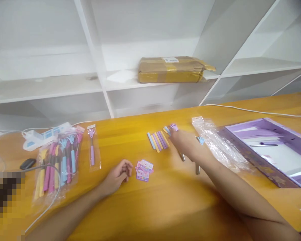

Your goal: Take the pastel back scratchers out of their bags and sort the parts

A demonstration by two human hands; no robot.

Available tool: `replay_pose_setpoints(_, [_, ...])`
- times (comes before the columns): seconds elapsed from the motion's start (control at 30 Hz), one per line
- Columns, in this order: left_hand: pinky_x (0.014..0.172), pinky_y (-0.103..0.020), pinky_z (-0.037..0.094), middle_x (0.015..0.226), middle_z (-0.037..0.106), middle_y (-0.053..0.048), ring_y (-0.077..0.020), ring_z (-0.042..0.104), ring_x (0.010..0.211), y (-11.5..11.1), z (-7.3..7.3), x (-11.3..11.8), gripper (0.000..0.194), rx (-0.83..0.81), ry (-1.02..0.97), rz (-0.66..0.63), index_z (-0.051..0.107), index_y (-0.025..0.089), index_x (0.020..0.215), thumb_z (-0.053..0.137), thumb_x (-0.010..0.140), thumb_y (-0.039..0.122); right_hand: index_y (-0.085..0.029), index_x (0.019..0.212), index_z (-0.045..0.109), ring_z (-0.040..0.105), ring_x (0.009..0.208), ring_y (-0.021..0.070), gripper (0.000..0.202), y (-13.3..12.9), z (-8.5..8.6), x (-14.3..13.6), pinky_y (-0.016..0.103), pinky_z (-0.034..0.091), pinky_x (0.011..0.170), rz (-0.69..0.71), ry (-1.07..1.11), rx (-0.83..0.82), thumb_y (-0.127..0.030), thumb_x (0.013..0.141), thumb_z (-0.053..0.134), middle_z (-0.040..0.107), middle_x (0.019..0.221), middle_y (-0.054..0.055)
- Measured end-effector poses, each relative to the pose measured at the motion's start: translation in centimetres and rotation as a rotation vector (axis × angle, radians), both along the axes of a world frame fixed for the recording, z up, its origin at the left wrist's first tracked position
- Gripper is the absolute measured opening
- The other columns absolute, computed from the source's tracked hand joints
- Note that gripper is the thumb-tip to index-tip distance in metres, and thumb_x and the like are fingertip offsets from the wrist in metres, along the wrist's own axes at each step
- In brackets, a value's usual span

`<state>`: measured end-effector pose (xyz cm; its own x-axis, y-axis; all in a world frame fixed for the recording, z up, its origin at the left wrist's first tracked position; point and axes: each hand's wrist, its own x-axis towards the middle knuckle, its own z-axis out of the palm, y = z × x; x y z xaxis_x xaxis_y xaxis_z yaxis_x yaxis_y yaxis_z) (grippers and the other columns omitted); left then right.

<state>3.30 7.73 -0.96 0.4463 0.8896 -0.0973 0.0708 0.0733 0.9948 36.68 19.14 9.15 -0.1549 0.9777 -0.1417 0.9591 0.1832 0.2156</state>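
Observation:
My left hand (119, 174) rests on the table with loosely curled fingers and nothing in it. Just right of it lies a small pile of pink and purple printed cards (144, 170). My right hand (185, 144) reaches over hand-shaped back scratchers; its fingertips are hidden behind the hand. A purple claw head (174, 127) shows beyond it, and a blue claw head (200, 140) beside its wrist. Left of this hand lies a row of blue, yellow and purple handle sleeves (158, 141). A bagged purple back scratcher (92, 147) lies farther left.
Several bagged back scratchers (58, 164) lie at the left, near a power strip (46, 135) and cables. Clear plastic bags (220, 147) lie at the right, beside a purple box (260, 157) holding papers and a pen. A taped carton (171, 70) sits on the shelf.

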Motion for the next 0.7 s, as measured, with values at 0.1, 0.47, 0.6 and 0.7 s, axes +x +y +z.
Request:
replay_pose_setpoints(0.1, [0.073, -0.029, 0.047, 0.091, 0.059, -0.002, -0.0149, 0.056, 0.078, -0.2, 0.1, 0.2, 0.029, 0.038, 0.036, -0.026, 0.055, 0.021, 0.104, 0.045, 0.08, 0.005, -0.001, 0.13, 0.059, 0.077, 0.098, 0.0348, 0.036, 0.9, -0.7, 0.6, 0.036, 0.056, 0.079, -0.029, -0.02, 0.01, -0.013, 0.105, 0.035, 0.074, 0.096, 0.026])
replay_pose_setpoints(0.47, [0.101, -0.042, 0.054, 0.115, 0.065, -0.008, -0.0209, 0.064, 0.107, 0.2, 0.1, 0.3, 0.049, 0.344, 0.125, 0.025, 0.064, 0.021, 0.114, 0.04, 0.077, -0.001, -0.008, 0.119, 0.067, 0.077, 0.097, 0.0343, 0.037, 1.8, -2.3, 0.3, 0.038, 0.055, 0.079, 0.046, 0.019, -0.071, -0.036, 0.109, 0.044, 0.076, 0.097, 0.024])
replay_pose_setpoints(0.6, [0.12, -0.051, 0.048, 0.137, 0.061, -0.01, -0.0238, 0.057, 0.135, 0.7, 0.6, -0.1, 0.062, 0.387, 0.145, 0.103, 0.063, 0.024, 0.122, 0.04, 0.072, -0.003, -0.009, 0.119, 0.067, 0.077, 0.097, 0.0347, 0.038, 1.8, -2.3, 0.2, 0.039, 0.054, 0.079, 0.049, 0.028, -0.088, -0.039, 0.109, 0.045, 0.076, 0.098, 0.023])
replay_pose_setpoints(0.7, [0.121, -0.053, 0.047, 0.142, 0.058, -0.01, -0.0243, 0.054, 0.141, 1.7, 1.7, -1.4, 0.055, 0.446, 0.228, 0.226, 0.062, 0.024, 0.112, 0.041, 0.069, -0.003, -0.009, 0.119, 0.067, 0.077, 0.096, 0.0331, 0.039, 1.7, -2.2, 0.1, 0.037, 0.054, 0.079, 0.048, 0.025, -0.085, -0.041, 0.109, 0.046, 0.076, 0.099, 0.024])
